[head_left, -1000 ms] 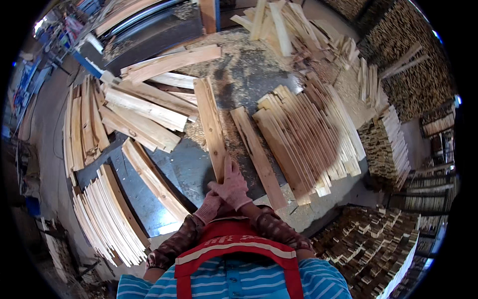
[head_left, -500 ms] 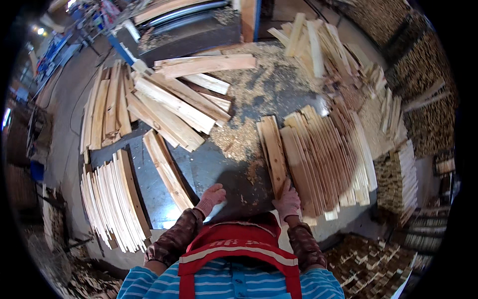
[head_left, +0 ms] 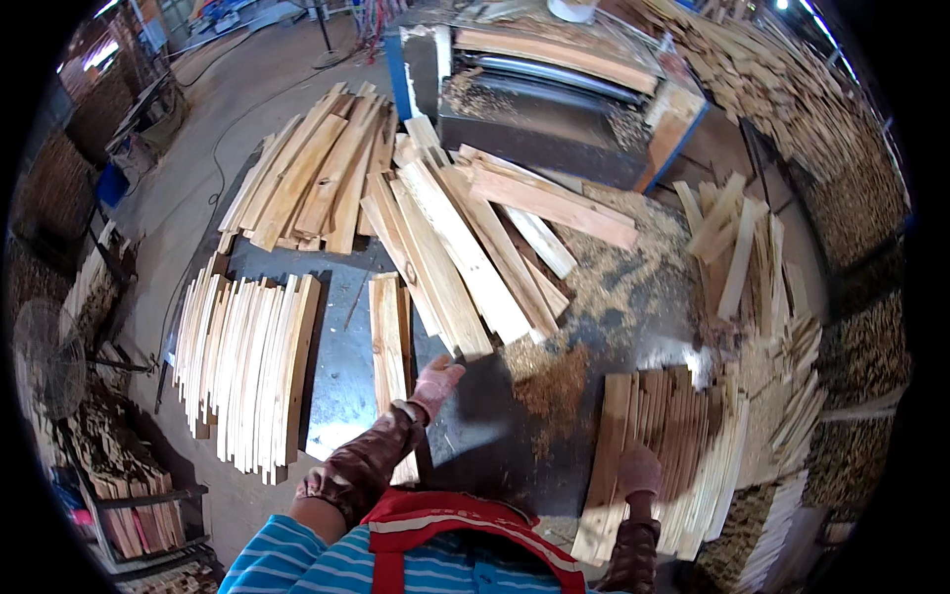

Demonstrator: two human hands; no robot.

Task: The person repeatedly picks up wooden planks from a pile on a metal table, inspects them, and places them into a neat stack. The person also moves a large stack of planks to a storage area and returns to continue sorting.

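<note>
My left hand, in a pinkish work glove, reaches to the near end of a pale wooden board in the fanned pile. Its fingers are curled at that end. Left of this hand, another narrow board lies partly beneath my left forearm. My right hand, also gloved, rests on the right-hand row of wooden slats, with its fingers lying over them; shadow blurs the fingertips. The row's left side is a wider board.
On the left, a row of pale slats stands on the dark metal table; more boards lie behind. A roller machine stands at the back. Sawdust covers the middle right. Loose offcuts lie far right.
The view has swung left. My left hand has moved forward to the fanned boards. My right hand has moved from the separate boards onto the slat row, where those boards now sit closer against it.
</note>
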